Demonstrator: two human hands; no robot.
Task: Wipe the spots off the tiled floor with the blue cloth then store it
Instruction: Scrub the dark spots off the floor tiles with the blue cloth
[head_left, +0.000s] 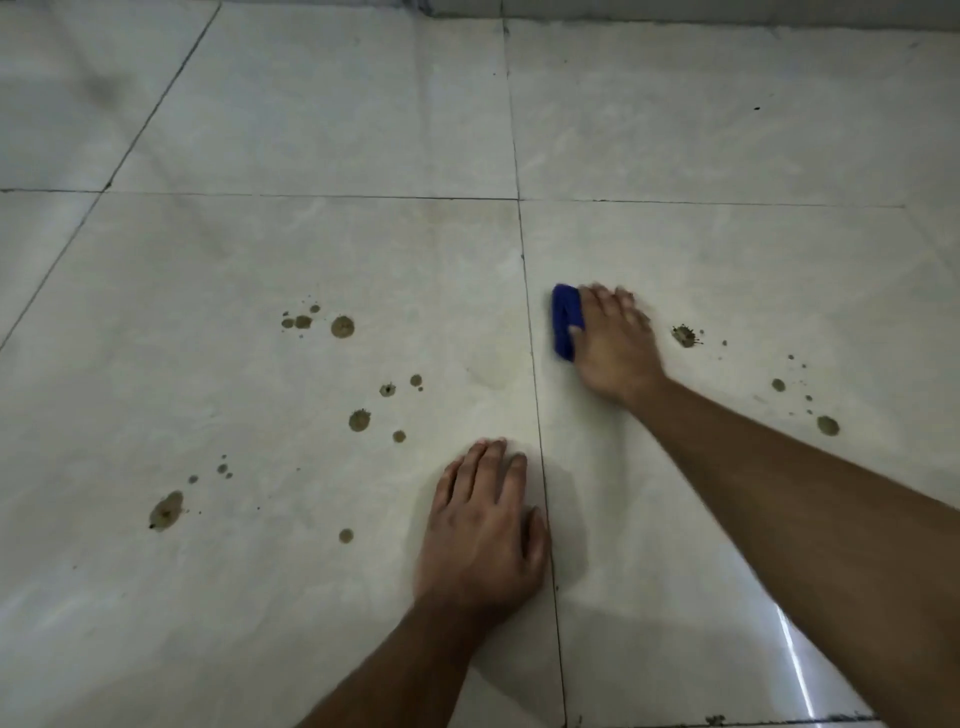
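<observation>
Right hand (613, 343) flat on cloth (565, 321), fingers spread, pressing it to the floor (311, 130) just right of a grout line (530, 322). Left hand (480, 525) open, palm down on tile, empty. Brown spots (343, 326) left of the cloth, more (684, 335) right.

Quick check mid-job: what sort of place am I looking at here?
Likely an indoor room, seen at floor level: large glossy pale tiles with dark grout lines, and what looks like a wall base along the far edge. Which room cannot be told.
</observation>
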